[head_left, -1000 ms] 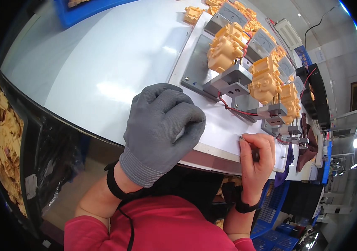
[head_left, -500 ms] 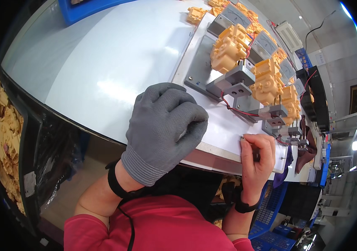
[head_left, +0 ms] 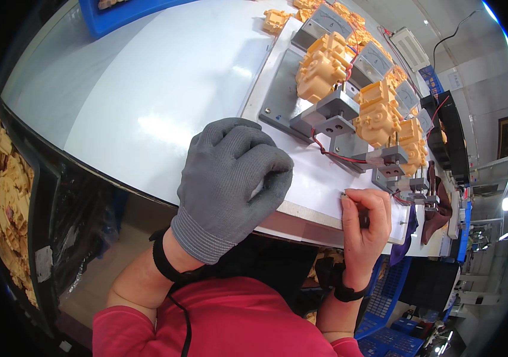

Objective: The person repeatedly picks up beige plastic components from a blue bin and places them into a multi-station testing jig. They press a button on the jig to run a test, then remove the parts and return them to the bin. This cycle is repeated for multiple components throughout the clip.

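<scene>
My left hand (head_left: pixel 230 175), in a grey knitted glove, rests at the front edge of the white table with its fingers curled inward. A small pale patch shows in the gap by the thumb; whether the hand holds anything is hidden. To the right, my bare right hand (head_left: pixel 368 221) pinches thumb and forefinger together over the edge of the white board (head_left: pixel 307 178). Something tiny is at its fingertips, too small to name. Beyond the hands, yellow-orange plastic housings (head_left: pixel 322 68) sit upright on grey metal fixtures (head_left: pixel 328 113) with red and black wires (head_left: pixel 343 157).
Dial meters (head_left: pixel 330 21) stand behind the fixtures, with several more yellow-orange parts (head_left: pixel 276 21) around them. A blue tray (head_left: pixel 96 21) is at the far left of the table. Below on the left stands a dark bin (head_left: pixel 42 196) of yellow parts; blue crates (head_left: pixel 385 291) are low at right.
</scene>
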Tool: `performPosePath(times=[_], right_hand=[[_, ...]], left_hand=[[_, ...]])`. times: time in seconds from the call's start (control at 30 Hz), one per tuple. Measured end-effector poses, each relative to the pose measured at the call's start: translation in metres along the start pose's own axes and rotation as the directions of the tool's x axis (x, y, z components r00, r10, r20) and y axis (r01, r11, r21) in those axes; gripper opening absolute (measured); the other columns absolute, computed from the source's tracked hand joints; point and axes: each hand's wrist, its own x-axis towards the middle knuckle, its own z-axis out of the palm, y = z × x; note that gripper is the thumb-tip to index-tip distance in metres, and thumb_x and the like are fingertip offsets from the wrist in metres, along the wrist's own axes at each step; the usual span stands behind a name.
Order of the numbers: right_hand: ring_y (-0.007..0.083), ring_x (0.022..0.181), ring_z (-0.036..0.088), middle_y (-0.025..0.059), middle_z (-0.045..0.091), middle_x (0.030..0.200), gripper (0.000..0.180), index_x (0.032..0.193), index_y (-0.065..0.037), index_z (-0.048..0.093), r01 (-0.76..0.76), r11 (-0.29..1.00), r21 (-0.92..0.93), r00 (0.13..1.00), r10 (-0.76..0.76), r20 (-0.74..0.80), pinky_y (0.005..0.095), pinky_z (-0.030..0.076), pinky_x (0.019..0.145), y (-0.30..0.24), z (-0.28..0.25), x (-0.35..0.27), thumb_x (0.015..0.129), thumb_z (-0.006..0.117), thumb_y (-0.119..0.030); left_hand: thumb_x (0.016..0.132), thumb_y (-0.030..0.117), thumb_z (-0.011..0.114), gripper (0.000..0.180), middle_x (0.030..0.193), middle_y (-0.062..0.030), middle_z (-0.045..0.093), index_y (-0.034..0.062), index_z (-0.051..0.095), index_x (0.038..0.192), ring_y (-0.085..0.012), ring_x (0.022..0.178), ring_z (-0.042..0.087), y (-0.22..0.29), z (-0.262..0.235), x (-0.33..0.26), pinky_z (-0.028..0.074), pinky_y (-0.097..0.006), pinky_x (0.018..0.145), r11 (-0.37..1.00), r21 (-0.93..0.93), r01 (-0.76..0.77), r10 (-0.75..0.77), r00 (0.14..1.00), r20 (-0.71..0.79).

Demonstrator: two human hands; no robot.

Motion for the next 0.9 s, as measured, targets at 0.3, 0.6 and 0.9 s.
performPosePath(times=[0.3,0.6,0.9], right_hand=[[0.0167,0.075,0.057,0.0066,0.06,0.089,0.016,0.094,-0.003,0.069,0.002,1.0,0.005,1.0,-0.002,-0.007,0.0276,0.047,0.064,-0.0003,0.0012,-0.0001,0.081,0.075,0.001],[0.0165,0.075,0.057,0.0067,0.06,0.089,0.016,0.094,-0.003,0.069,0.006,1.0,0.012,1.0,-0.006,-0.004,0.0272,0.047,0.064,-0.0015,0.0003,0.0004,0.081,0.075,0.002],[0.0201,0.078,0.058,0.0078,0.06,0.088,0.015,0.094,-0.003,0.069,-0.041,0.999,0.03,0.999,0.04,0.035,0.0296,0.048,0.068,-0.0039,-0.0029,0.0038,0.081,0.075,0.0]], left_hand=[[0.071,0.014,0.075,0.013,0.087,-0.0005,0.064,0.0167,0.067,0.081,-0.0249,0.096,0.06,-0.0001,0.0001,0.0002,0.046,-0.039,0.085,1.0,0.0,0.003,-0.003,1.0,0.001],[0.071,0.013,0.075,0.013,0.088,-0.0002,0.065,0.0174,0.068,0.081,-0.0256,0.098,0.059,0.0003,0.0005,-0.0008,0.046,-0.039,0.086,1.0,0.0,0.022,-0.022,1.0,0.002],[0.074,0.012,0.074,0.014,0.09,-0.0042,0.064,0.0143,0.069,0.086,-0.0281,0.096,0.06,0.0042,-0.0015,0.0007,0.046,-0.041,0.086,0.999,0.008,0.032,-0.032,0.999,0.028]])
